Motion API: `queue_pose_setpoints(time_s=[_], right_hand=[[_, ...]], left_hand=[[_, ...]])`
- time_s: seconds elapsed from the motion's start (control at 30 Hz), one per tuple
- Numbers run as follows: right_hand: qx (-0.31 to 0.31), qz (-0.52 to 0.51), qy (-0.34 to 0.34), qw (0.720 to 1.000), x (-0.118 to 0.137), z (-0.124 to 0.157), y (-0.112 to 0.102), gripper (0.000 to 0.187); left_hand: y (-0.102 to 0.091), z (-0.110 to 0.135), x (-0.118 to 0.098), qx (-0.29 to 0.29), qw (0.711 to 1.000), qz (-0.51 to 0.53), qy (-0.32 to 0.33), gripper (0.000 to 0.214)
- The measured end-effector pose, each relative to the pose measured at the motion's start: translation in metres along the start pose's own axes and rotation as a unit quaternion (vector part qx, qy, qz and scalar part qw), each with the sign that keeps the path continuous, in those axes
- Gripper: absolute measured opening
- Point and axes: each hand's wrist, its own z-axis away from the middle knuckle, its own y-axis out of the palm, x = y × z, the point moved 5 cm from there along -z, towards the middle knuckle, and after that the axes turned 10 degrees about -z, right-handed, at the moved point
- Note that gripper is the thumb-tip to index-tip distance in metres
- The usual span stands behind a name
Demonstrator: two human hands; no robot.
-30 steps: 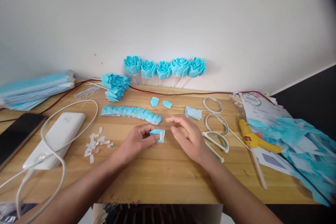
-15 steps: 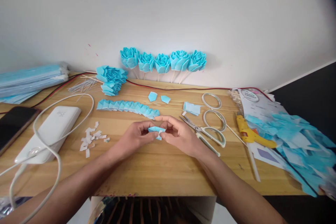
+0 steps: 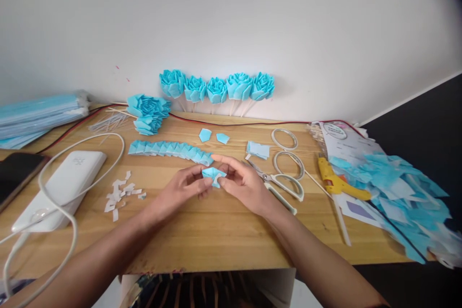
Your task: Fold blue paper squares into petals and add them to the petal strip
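Note:
My left hand (image 3: 182, 190) and my right hand (image 3: 242, 184) meet over the middle of the wooden table (image 3: 216, 231). Both pinch a small folded blue paper piece (image 3: 212, 173) that has a white strip at its lower edge. Just behind the hands lies a long row of overlapping blue folded petals (image 3: 169, 150). Two loose blue petals (image 3: 212, 136) and a small stack of blue squares (image 3: 258, 149) lie farther back. Several finished blue paper roses (image 3: 216, 87) on sticks lean against the wall, and another rose (image 3: 147, 108) lies on the table.
White-handled scissors (image 3: 279, 184), tape rings (image 3: 285, 138), a yellow glue gun (image 3: 337, 180) and a heap of blue paper scraps (image 3: 397, 187) are at the right. At the left are white paper bits (image 3: 121, 192), a white power bank (image 3: 63, 187) with its cable, a phone (image 3: 14, 173) and stacked blue masks (image 3: 36, 115).
My right hand came in from the right and closed on the blue piece held by my left hand. The view has shifted slightly right.

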Motion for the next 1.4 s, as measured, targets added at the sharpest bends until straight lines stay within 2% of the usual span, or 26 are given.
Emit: queue_pose_setpoints(time_s=[0.13, 0.33, 0.5, 0.73, 0.87, 1.07, 1.23, 1.4], right_hand=[[-0.012, -0.006, -0.004, 1.000, 0.002, -0.001, 0.002, 0.039], [0.028, 0.001, -0.004, 1.000, 0.001, 0.000, 0.002, 0.043], [-0.012, 0.088, -0.034, 0.995, 0.002, -0.001, -0.004, 0.041], [-0.006, 0.084, -0.018, 0.996, -0.002, -0.002, -0.003, 0.045], [-0.022, 0.078, -0.018, 0.997, -0.002, -0.003, -0.004, 0.045], [-0.002, 0.019, -0.006, 1.000, -0.004, -0.003, -0.001, 0.043], [-0.031, 0.001, 0.006, 0.999, -0.005, -0.005, -0.007, 0.035], [-0.052, -0.003, -0.011, 0.999, -0.005, -0.005, -0.005, 0.034]], left_hand=[[0.002, -0.002, 0.001, -0.017, 0.999, 0.006, -0.028, 0.029], [0.000, -0.001, -0.002, -0.053, 0.998, -0.015, -0.027, 0.026], [0.000, -0.001, -0.002, -0.059, 0.995, -0.072, -0.021, 0.026], [-0.010, 0.001, -0.005, -0.104, 0.993, -0.043, -0.031, 0.026], [-0.010, 0.000, -0.005, -0.094, 0.993, -0.063, -0.027, 0.029], [-0.006, -0.003, 0.000, -0.086, 0.994, -0.065, -0.027, 0.026], [-0.001, -0.002, 0.001, -0.074, 0.994, -0.068, -0.033, 0.025], [0.000, -0.003, 0.000, -0.060, 0.997, -0.050, -0.012, 0.028]])
